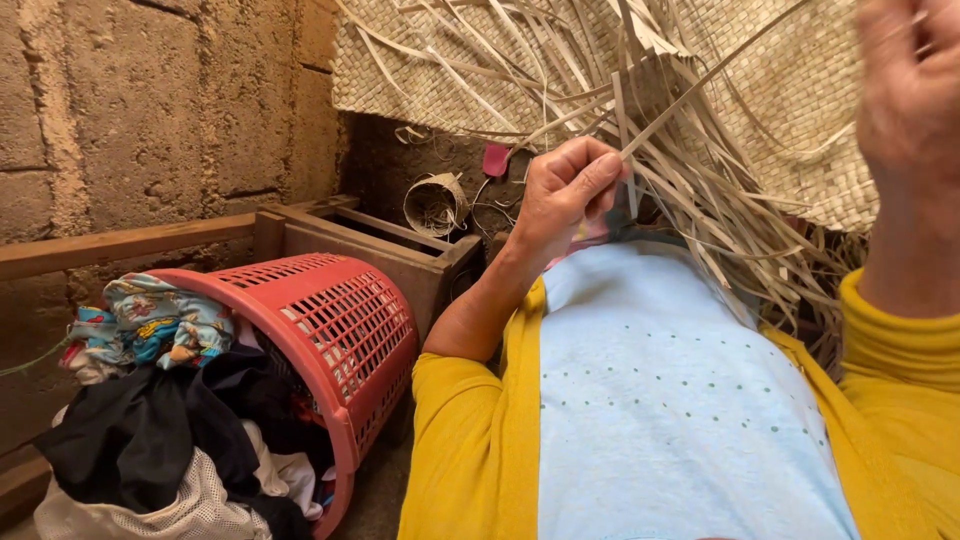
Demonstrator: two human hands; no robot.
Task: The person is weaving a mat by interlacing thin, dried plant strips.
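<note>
Two hands work a woven mat (800,110): left hand (565,195) fingers pinch a strip (690,88), right hand (910,90) grip blurred, unclear

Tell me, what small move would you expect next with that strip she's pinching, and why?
Probably drawing the strip through the weave. The left hand pinches its end, loose strands hang unwoven from the mat, and the right hand is raised beside it.

A simple home where weaving is done by hand

The wall (150,110) is bare rough blocks. A red basket (340,340) tipped on its side is full of clothes (150,420). A big woven mat (790,110) with loose straw strips (700,190) hangs beside a plain wooden frame (380,245).
</note>
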